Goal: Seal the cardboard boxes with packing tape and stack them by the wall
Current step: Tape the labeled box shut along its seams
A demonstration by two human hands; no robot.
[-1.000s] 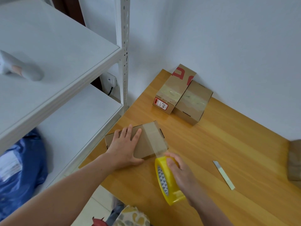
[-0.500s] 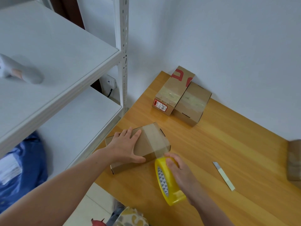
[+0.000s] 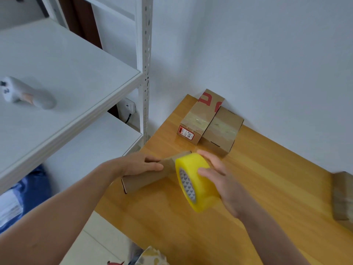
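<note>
A small brown cardboard box (image 3: 145, 178) stands tipped up on the wooden table (image 3: 257, 188), near its left edge. My left hand (image 3: 141, 164) grips the box's top edge. My right hand (image 3: 219, 180) holds a yellow roll of packing tape (image 3: 194, 180) right beside the box, lifted above the table. Two taped boxes lie side by side against the wall: one with red print (image 3: 200, 116) and a plain one (image 3: 221, 131).
A white metal shelf unit (image 3: 76, 92) stands to the left, with a grey object (image 3: 24, 92) on its upper shelf. Another cardboard box (image 3: 343, 196) is cut off at the right edge. A blue bag (image 3: 23, 197) lies below the shelf.
The box was lying flat under my left palm; now it is tipped up and my left hand grips its top. My right hand has raised the tape roll up beside the box.
</note>
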